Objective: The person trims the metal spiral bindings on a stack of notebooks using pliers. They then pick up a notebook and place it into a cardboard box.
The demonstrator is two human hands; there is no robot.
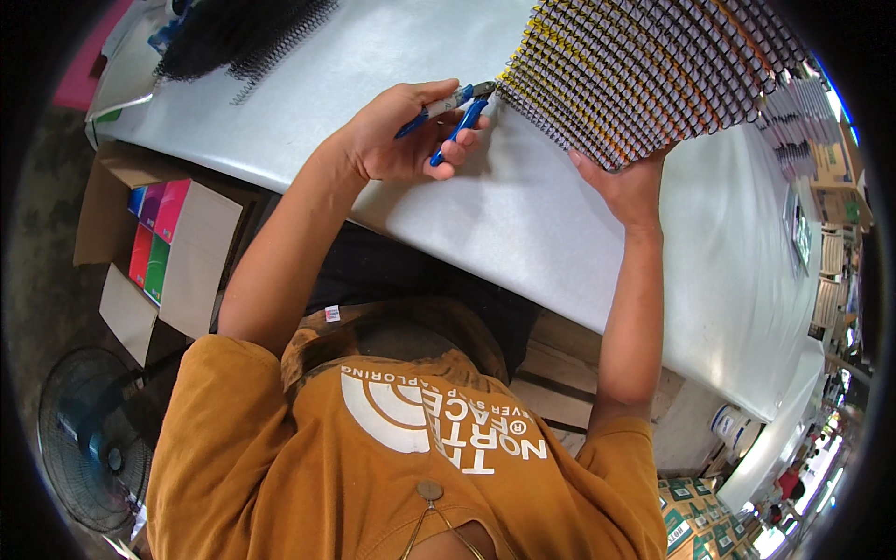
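My left hand (411,135) is closed around a pair of blue-handled pliers (469,119). Their dark jaws meet the near left corner of a fanned stack of spiral-bound books (644,75). Black wire coils run in rows along the stack's bound edges, with yellow and orange showing between some rows. My right hand (635,187) grips the stack's near right corner, thumb on the near side and the other fingers hidden behind it. Whether the jaws hold a wire end is too small to tell.
A pale covered table (560,247) lies under the work. Loose black spiral coils (243,37) are heaped at the far left. More bound stacks (798,117) stand at the right. An open carton (201,252) of coloured boxes and a fan (93,439) are at my left.
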